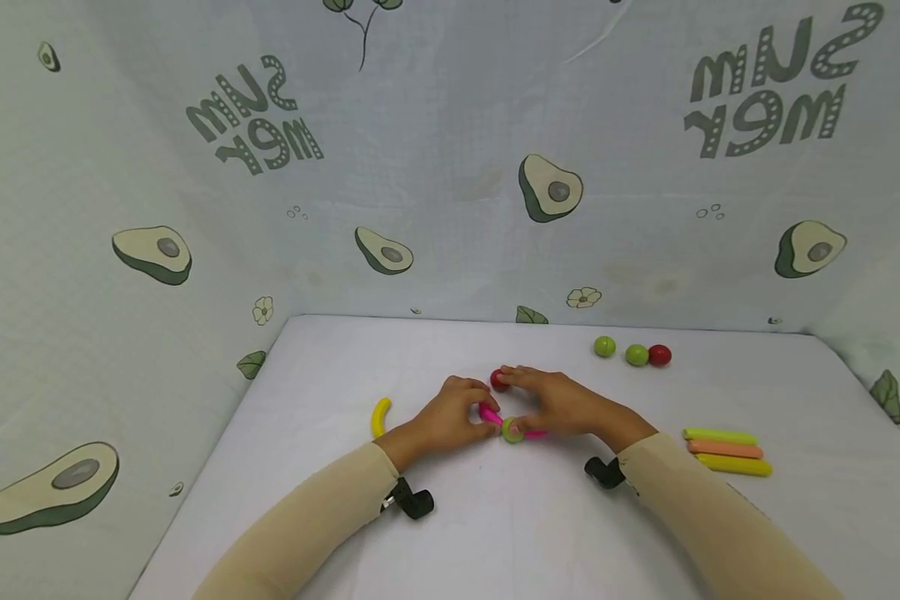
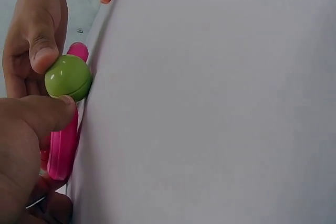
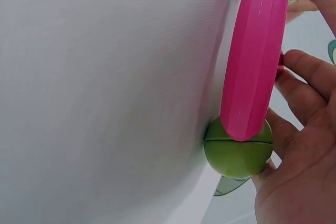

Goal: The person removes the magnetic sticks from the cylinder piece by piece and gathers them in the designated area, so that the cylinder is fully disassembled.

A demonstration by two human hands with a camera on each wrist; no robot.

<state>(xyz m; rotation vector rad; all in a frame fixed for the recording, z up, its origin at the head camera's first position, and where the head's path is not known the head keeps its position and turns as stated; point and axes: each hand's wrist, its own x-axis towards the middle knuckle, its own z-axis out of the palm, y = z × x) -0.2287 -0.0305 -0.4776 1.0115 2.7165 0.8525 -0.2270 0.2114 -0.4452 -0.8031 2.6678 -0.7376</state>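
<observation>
A glossy green ball sits between two pink stick pieces in front of me. My left hand pinches the pink stick on the ball's left, its thumb right at the ball. With the thumb, my right hand grips the green ball. Its other fingers reach to a red ball behind. The right wrist view shows the right-hand pink stick up close. Behind that stick's lower end, near the right palm, is another green ball, hidden in the head view.
Two green balls and a dark red ball lie at the back right. Lime, orange and yellow sticks lie side by side at the right. A curved yellow stick lies left, beside the left wrist. Printed cloth hangs behind the white table.
</observation>
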